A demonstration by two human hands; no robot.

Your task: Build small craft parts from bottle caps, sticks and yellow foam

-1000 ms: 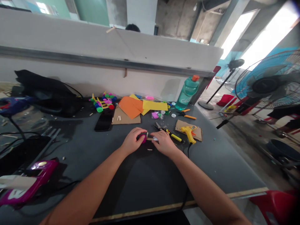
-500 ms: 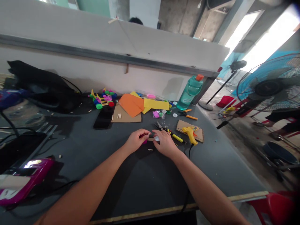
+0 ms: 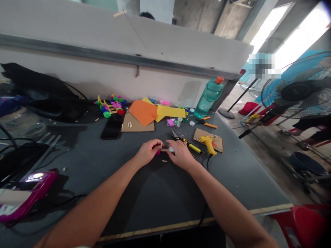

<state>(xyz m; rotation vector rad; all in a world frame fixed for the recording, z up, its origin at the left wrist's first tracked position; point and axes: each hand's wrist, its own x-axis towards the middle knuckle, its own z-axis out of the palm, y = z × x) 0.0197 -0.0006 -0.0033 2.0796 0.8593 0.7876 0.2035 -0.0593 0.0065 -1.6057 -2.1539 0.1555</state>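
Tabletop (image 3: 232, 189) in dark grey, worn pale along its near edge, fills the foreground, with a red stool (image 3: 302, 224) beyond its right corner and a purple device (image 3: 38, 189) at left. Further in, the left hand (image 3: 148, 152) pinches a small pale stick (image 3: 161, 145) upright between thumb and fingertips; the right hand (image 3: 181, 155) curls round a white piece (image 3: 171, 149), though whether it grips or merely steadies it I cannot tell. Between the hands lies a flat wooden strip (image 3: 164, 150), a pink piece (image 3: 158, 152) partly hidden at its left end under the left fingers. Just past the right hand lie yellow-handled cutters (image 3: 194, 148), and near them a yellow glue gun (image 3: 209, 144) on cardboard (image 3: 200, 136). Behind, a clear packet (image 3: 173, 122) holds pink and green bits, left of a teal bottle (image 3: 208, 98) standing capped in orange, its contents unclear; a transparent container (image 3: 23, 120) at far left is too blurred to read. A pale partition (image 3: 103, 27) rises along the back. Out on the concrete floor to the right are a dark basin (image 3: 307, 162) and a large fan (image 3: 297, 89).
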